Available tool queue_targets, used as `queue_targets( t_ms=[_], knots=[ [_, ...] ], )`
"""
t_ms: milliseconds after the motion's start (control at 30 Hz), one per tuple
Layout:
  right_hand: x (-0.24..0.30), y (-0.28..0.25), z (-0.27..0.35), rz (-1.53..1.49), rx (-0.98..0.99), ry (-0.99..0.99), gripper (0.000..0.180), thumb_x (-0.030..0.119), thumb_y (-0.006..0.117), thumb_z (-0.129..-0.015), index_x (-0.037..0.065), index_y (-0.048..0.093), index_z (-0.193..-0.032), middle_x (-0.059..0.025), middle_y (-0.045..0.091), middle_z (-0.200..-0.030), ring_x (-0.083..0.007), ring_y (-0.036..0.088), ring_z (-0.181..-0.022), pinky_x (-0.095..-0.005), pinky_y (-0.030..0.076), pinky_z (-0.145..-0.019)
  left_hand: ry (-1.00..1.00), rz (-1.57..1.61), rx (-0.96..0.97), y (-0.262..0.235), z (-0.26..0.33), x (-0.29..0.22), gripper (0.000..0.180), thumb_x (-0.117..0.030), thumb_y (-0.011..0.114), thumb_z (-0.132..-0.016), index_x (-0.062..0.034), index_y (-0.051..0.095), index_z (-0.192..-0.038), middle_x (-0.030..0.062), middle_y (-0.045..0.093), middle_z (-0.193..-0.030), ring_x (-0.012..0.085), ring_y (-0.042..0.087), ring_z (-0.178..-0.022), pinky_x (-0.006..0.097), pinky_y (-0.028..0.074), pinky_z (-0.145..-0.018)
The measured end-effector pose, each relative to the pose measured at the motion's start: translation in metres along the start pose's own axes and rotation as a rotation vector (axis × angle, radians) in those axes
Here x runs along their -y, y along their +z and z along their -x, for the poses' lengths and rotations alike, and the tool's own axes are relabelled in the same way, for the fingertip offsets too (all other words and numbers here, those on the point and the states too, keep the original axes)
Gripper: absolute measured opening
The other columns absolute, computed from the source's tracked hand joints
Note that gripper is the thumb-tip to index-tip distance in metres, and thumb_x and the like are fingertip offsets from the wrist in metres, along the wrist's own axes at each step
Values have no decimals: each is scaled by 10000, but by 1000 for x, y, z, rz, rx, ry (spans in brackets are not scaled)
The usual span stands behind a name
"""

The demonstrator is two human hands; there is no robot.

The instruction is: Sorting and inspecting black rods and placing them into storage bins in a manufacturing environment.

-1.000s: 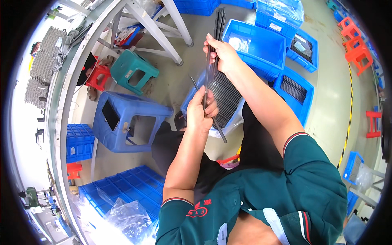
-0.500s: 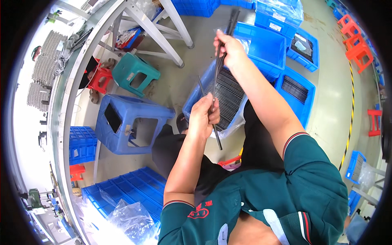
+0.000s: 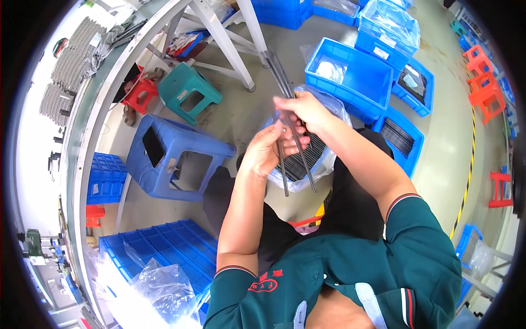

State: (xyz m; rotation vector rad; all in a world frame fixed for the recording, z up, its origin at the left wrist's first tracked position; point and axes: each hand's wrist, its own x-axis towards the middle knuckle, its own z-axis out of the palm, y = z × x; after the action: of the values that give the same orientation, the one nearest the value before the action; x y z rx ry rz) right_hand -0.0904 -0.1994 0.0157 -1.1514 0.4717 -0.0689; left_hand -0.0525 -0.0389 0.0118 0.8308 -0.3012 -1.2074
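Several thin dark rods (image 3: 281,74) slant across both my hands, slightly blurred at their far ends. My right hand (image 3: 308,112) is closed round the bundle. Lower down, my left hand (image 3: 267,147) has its thumb against a rod and its fingers loosely curled, partly stretched, behind the rods. Two rods stick out below the hands toward me, spread apart at their lower ends. Beneath is a bin lined with clear plastic (image 3: 341,109), holding many similar dark rods (image 3: 296,167); my hands cover part of it.
A blue stool (image 3: 186,143) with a black phone (image 3: 153,147) stands left, a green stool (image 3: 189,90) beyond it. Blue crates (image 3: 350,82) stand at the right, one with dark rods (image 3: 397,137). A workbench leg (image 3: 222,46) rises far left; blue crates (image 3: 164,249) lie near left.
My right hand has come down and nearer to my left hand. The left fingers have loosened, and the rods' lower ends have spread apart. The view has shifted slightly.
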Motion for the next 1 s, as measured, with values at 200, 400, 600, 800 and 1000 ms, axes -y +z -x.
queue_targets(
  t_ms=[200, 400, 600, 800, 1000],
  knots=[
    [-2, 7, 4, 83, -7, -69, 212, 202, 695, -797, 49, 575, -714, 7, 454, -490, -71, 375, -364, -227, 251, -345, -50, 2, 112, -2, 1, 3, 331, -366, 554, -891, -44, 546, -813, 88, 535, -912, 143, 426, -644, 249, 344, -549],
    [-2, 7, 7, 42, 35, -56, 211, 195, 714, -773, 90, 560, -675, 32, 425, -490, -59, 378, -390, -219, 253, -367, -96, 38, 146, -1, 8, 3, 325, -364, 550, -896, -46, 575, -836, 72, 544, -919, 181, 536, -768, 328, 466, -642],
    [4, 8, 8, 58, -15, -77, 196, 175, 731, -759, 73, 564, -739, 32, 458, -527, -44, 374, -410, -199, 272, -372, -72, 12, 139, 3, 13, 3, 342, -336, 547, -903, 3, 584, -874, 99, 560, -951, 228, 582, -836, 431, 512, -772],
    [5, 10, 6, -19, 12, -83, 165, 187, 699, -801, 66, 586, -801, 37, 450, -545, -38, 365, -427, -194, 243, -372, -68, -93, 106, 6, 16, -4, 371, -370, 548, -895, -15, 561, -787, 124, 558, -969, 238, 596, -801, 407, 517, -742],
    [10, 9, 2, -92, 13, -98, 192, 197, 688, -816, 45, 572, -832, 34, 467, -594, -36, 369, -446, -179, 257, -378, -58, 5, 148, 7, 16, -2, 330, -292, 553, -904, 17, 571, -788, 149, 546, -962, 236, 602, -795, 430, 534, -738]
  ],
)
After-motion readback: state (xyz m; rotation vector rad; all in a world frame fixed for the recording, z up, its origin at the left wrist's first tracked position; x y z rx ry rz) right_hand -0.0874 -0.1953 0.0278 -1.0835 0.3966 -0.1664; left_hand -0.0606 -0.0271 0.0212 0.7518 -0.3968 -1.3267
